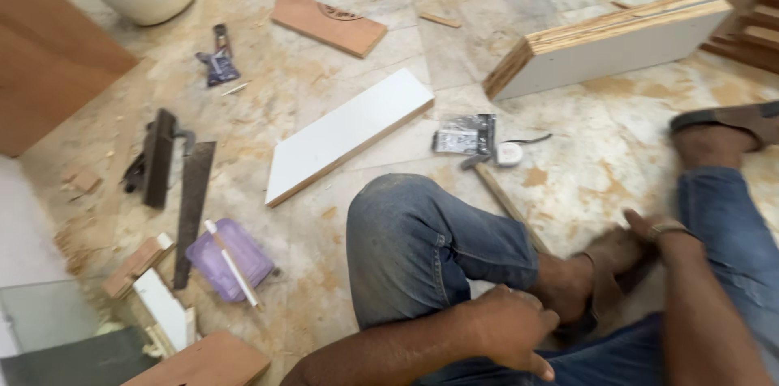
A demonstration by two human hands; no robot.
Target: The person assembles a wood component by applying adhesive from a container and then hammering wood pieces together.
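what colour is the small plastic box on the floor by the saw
Translucent purple box, with a white strip lying across it; seen in the head view.
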